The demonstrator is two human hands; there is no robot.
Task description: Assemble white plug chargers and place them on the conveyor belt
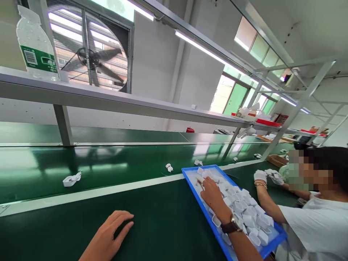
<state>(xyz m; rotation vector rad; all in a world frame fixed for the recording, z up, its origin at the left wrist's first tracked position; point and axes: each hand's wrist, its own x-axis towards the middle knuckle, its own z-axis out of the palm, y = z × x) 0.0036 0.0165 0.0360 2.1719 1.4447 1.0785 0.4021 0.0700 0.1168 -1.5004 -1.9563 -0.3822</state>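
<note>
While holding the left hand [110, 233] open over the dark green worktop [163, 217], with thumb and fingers curved apart, reaching with the right hand [212, 195] into the blue tray [277, 240], lying aslant on the worktop at the right. Bending the fingers down among heaped white pieces [248, 220] at the tray's far end, being unable to tell whether gripping any. Facing a glossy green strip [114, 168] beyond a pale band [108, 192], with small white parts [72, 179] lying along it. Seeing a co-worker's gloved hand [260, 176] near the tray, and a bottle [40, 62] standing on the shelf [136, 104].
</note>
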